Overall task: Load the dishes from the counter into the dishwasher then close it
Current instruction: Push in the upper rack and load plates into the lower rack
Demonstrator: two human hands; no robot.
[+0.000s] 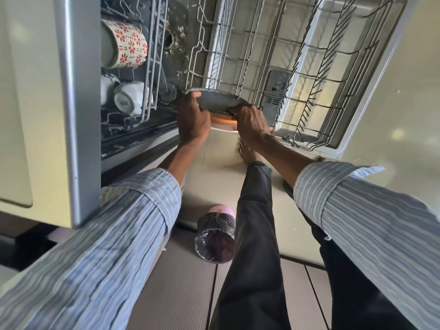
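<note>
Both hands, left hand (pixel 192 115) and right hand (pixel 250 120), pinch the gray plate (pixel 214 100); tip it up between the lower rack (pixel 262 55) wires just past the grip.

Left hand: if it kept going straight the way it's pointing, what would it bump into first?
The left hand, gripping the grey plate, points up the picture into the pulled-out lower rack. Likely the rack's upright wire tines come first, though depth is hard to judge here.
</note>
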